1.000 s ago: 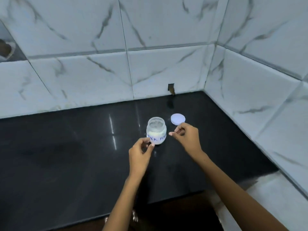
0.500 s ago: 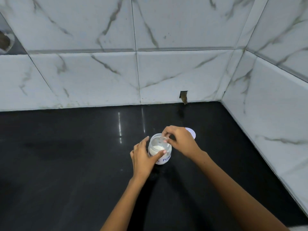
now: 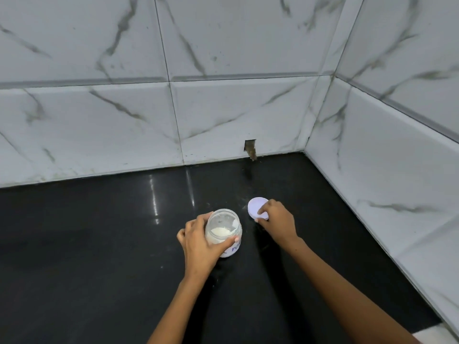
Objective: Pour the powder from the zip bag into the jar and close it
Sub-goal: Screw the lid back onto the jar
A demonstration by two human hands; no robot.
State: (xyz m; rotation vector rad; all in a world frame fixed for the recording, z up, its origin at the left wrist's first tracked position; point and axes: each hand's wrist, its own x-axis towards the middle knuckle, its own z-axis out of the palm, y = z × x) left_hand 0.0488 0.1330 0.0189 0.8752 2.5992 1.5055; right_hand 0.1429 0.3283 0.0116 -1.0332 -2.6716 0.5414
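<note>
A small clear jar [image 3: 224, 225] with white powder inside and a blue-lettered label stands open on the black counter [image 3: 99, 244]. My left hand [image 3: 198, 240] wraps around its left side, thumb across the front. To its right a round white lid [image 3: 255, 207] lies flat on the counter. My right hand [image 3: 277, 219] has its fingers pinched on the lid's near right edge. No zip bag is in view.
White marble-patterned tiled walls [image 3: 223, 108] close off the counter at the back and on the right, meeting in a corner. A small dark hole [image 3: 250, 147] sits in the back wall just above the counter. The counter's front edge is at the lower right.
My right hand has left the jar's mouth and moved right onto the lid. My left hand has closed more fully around the jar. The view has tilted down and closer.
</note>
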